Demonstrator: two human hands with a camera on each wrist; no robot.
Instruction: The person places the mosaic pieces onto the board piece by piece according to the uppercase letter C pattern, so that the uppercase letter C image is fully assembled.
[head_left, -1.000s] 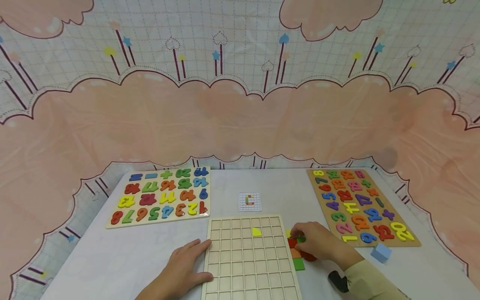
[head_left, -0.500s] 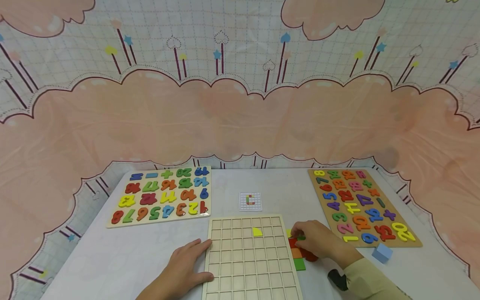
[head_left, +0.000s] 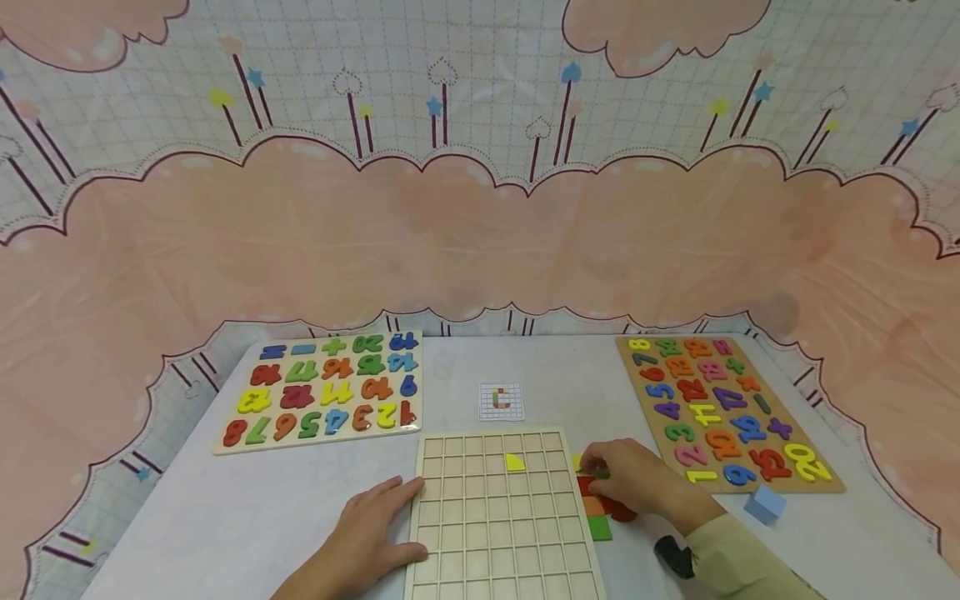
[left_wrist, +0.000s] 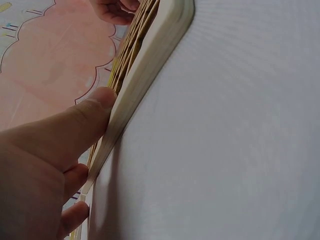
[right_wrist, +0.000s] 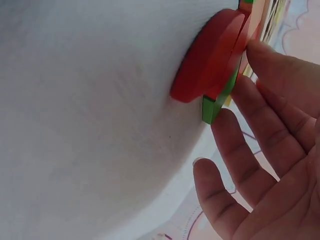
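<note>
White cloth covers the surface, w/ a pink cloud-print backdrop hung behind it.

Nearest: left hand lies flat, fingers relaxed, thumb and fingertips touching the left edge of the grid board; wrist view shows the thumb pressed along that edge. Holds nothing. Same spot as 1 s ago, no shift.

Grid board sits front-centre, one yellow piece in a cell near its top right. Unchanged vs. earlier.

Right hand sits just right of the board over a small pile of pieces: red, orange, green, touching each other. Fingertips curl down on a green piece at the pile's top; wrist view shows fingers against the red and green edges, but whether it's a true pinch or just a touch I can't tell. Vs. 1 s ago the hand has edged very slightly forward and up; pile hasn't moved.

Blue block lies right of the hand, near the front corner of the brown number puzzle. Small pattern card lies just beyond the grid board. Pale number puzzle is far left. All as before.
</note>
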